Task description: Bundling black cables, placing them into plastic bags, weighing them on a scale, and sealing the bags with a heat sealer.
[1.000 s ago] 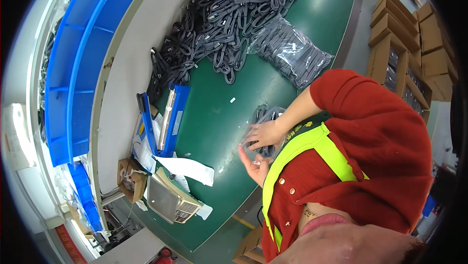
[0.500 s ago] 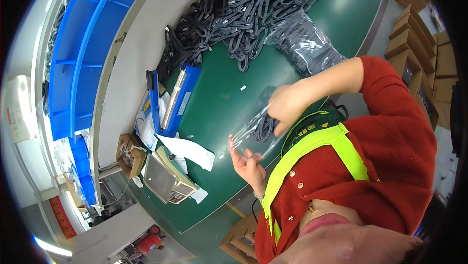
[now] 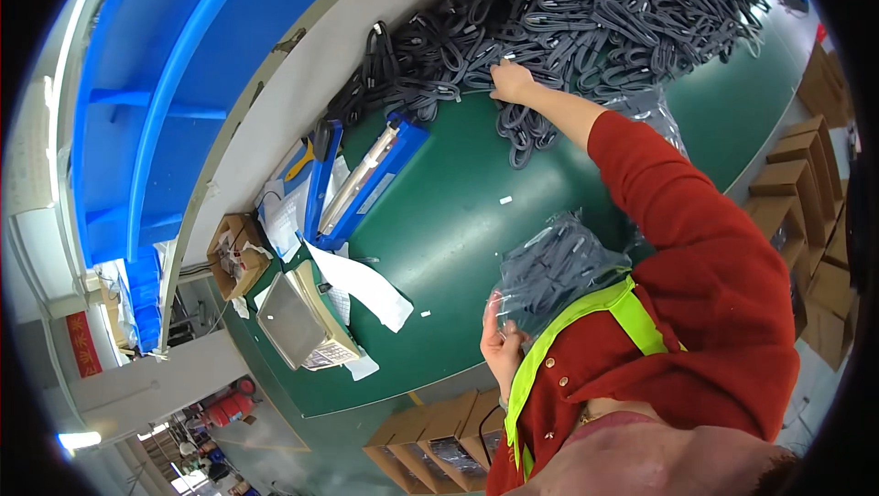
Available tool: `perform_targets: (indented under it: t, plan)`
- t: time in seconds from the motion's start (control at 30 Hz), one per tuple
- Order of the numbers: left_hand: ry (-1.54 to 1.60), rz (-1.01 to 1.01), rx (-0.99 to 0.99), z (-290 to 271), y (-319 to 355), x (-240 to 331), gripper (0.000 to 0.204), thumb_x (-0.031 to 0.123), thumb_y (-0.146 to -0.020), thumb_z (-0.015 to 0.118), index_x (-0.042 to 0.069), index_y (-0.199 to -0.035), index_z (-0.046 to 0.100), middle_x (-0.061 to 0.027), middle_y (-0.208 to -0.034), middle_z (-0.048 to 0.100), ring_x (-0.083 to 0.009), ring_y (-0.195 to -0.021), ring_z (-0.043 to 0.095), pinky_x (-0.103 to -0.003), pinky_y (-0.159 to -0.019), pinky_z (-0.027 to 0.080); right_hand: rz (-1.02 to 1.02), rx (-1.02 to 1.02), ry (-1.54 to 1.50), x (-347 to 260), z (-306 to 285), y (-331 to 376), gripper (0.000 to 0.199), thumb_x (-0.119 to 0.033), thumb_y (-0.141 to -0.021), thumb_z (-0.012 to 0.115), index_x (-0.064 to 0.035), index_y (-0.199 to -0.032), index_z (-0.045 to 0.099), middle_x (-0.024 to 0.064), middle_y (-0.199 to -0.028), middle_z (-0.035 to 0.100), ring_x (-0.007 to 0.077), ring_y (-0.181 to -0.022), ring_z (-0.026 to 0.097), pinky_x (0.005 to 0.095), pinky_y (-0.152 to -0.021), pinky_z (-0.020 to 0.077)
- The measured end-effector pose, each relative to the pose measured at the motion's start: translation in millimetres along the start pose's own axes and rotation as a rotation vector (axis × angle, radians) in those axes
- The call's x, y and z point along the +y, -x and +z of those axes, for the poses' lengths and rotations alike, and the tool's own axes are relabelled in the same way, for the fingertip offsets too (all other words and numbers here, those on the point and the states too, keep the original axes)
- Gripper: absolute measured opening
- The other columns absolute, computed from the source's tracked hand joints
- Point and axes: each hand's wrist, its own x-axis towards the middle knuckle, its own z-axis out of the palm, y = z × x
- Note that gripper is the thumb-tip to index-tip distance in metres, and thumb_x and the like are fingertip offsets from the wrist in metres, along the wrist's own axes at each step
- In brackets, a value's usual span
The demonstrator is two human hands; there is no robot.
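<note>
My left hand [image 3: 503, 348] is closed at the near edge of a clear plastic bag [image 3: 560, 267], its thumb and fingers against the film. Dark grey coiled cables show through the bag, which lies at the table's edge against my apron. My right hand [image 3: 511, 81] is stretched out to the near side of a large heap of grey coiled cables [image 3: 632, 25]. Its fingers are curled around a cable there, with the fingertips partly hidden. Another clear bag [image 3: 655, 116] lies below the heap, partly behind my right sleeve.
On the green table [image 3: 449, 231] stand a blue bag sealer [image 3: 371, 180] and a weighing scale [image 3: 307, 318] with white paper [image 3: 362, 285] beside it. A small cardboard box [image 3: 236, 258] sits behind the scale. Blue shelving [image 3: 183, 112] rises along the left. Cardboard boxes [image 3: 792, 194] stand at right.
My right hand has left the bag and moved out to the cable heap. The bag, stretched between both hands before, now rests full-looking by my left hand. The whole view has shifted.
</note>
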Motion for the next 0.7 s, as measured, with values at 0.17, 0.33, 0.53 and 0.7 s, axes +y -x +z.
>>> perform_targets:
  t: [0.17,0.33,0.53,0.7]
  plan:
    - [0.021,-0.086,0.045,1,-8,1,0.056,-0.009,-0.074,0.046,0.001,-0.129,0.043,-0.0049,-0.133,0.043,-0.0042,-0.052,0.039,-0.015,-0.045,0.031,0.171,-0.292,-0.122,-18,-3,0,0.031,-0.024,-0.066,0.065,0.0016,-0.082,0.057,0.0163,-0.078,0.063,0.032,-0.064,0.06,0.0355,-0.059,0.0496]
    - [0.082,-0.107,-0.027,0,-19,-1,0.06,-0.015,-0.068,0.037,-0.001,-0.126,0.045,-0.0079,-0.133,0.044,-0.0059,-0.054,0.042,-0.017,-0.046,0.039,0.435,-0.624,-0.725,11,-46,31,0.027,-0.019,-0.065,0.063,0.0019,-0.081,0.055,0.016,-0.078,0.062,0.0316,-0.06,0.059,0.0345,-0.057,0.0493]
    - [0.129,-0.161,-0.062,-10,-16,-4,0.063,-0.016,-0.065,0.034,-0.001,-0.126,0.045,-0.0073,-0.129,0.047,-0.006,-0.051,0.04,-0.017,-0.044,0.038,0.432,-0.231,-0.527,40,-78,46,0.023,-0.017,-0.066,0.059,0.0003,-0.081,0.056,0.0152,-0.078,0.061,0.0323,-0.065,0.059,0.0361,-0.06,0.0486]
    - [0.101,-0.166,-0.079,-8,-12,0,0.064,-0.016,-0.064,0.033,-0.002,-0.125,0.046,-0.007,-0.129,0.048,-0.006,-0.051,0.04,-0.017,-0.044,0.038,0.272,-0.046,-0.356,47,-69,37,0.022,-0.018,-0.066,0.056,-0.0006,-0.08,0.057,0.0148,-0.079,0.061,0.0328,-0.069,0.059,0.037,-0.063,0.0482]
